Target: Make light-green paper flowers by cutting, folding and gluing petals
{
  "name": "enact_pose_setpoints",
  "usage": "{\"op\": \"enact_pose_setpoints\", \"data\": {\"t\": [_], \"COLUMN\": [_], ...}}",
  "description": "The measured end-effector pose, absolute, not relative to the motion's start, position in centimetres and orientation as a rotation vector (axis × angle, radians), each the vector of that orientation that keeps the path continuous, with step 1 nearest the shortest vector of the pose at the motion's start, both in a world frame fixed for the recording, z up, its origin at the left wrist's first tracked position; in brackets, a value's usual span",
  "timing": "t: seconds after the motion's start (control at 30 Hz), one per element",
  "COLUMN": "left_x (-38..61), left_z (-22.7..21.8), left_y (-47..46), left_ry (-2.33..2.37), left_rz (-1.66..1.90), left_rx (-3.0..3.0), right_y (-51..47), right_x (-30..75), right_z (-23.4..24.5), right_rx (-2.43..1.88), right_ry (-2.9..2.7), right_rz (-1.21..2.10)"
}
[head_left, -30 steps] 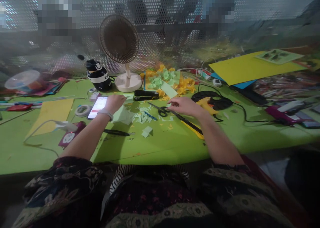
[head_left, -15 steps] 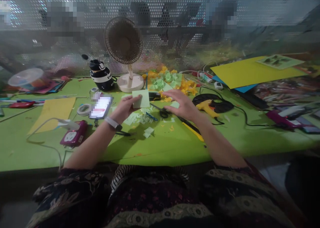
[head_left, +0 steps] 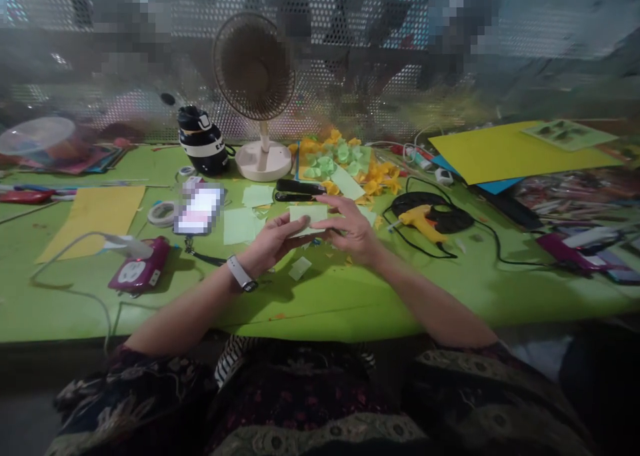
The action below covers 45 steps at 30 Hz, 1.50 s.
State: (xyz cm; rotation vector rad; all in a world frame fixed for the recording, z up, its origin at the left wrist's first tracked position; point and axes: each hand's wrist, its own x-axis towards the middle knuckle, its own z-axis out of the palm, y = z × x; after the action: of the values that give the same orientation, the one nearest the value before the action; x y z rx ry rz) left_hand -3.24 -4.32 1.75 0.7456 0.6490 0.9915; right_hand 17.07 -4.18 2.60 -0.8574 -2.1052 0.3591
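Note:
Between my two hands is a pale green paper piece (head_left: 310, 215), raised above the green table. My left hand (head_left: 275, 239) grips it with the thumb on its face. The fingers of my right hand (head_left: 353, 229) close on its right edge. Just beyond the paper lies a black stapler (head_left: 300, 191). Flat green paper squares (head_left: 239, 225) rest to the left of my hands, and a small green scrap (head_left: 300, 268) lies nearer me. Past the stapler are several green paper flowers (head_left: 330, 159) among orange ones (head_left: 383, 177).
A fan (head_left: 263, 163) and a dark bottle (head_left: 203, 146) stand at the back. A phone (head_left: 200, 208), tape roll (head_left: 164, 213) and purple power adapter (head_left: 140, 266) lie left. On the right are a yellow glue gun (head_left: 425, 223) with its cord and yellow sheets (head_left: 500, 153).
My right hand has moved left and now grips the paper, which was in my left hand alone. The paper has come lower and nearer, tilted flatter. The view has shifted slightly.

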Motion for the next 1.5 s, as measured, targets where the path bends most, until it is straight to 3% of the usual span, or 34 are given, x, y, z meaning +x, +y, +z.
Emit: {"op": "enact_pose_setpoints", "data": {"t": [0.43,1.5], "left_x": [-2.3,-1.8], "left_z": [1.0,0.0], "left_y": [-5.5,-5.5], "left_ry": [0.595,0.686], "left_rz": [1.074,1.148], "left_rx": [0.762,0.903], "right_y": [-5.8,-5.8], "right_x": [15.4,15.7], "right_z": [2.3,2.9], "right_rx": [-1.151,-1.208], "right_ry": [-1.611,-1.496], "right_rz": [0.888,1.041]}}
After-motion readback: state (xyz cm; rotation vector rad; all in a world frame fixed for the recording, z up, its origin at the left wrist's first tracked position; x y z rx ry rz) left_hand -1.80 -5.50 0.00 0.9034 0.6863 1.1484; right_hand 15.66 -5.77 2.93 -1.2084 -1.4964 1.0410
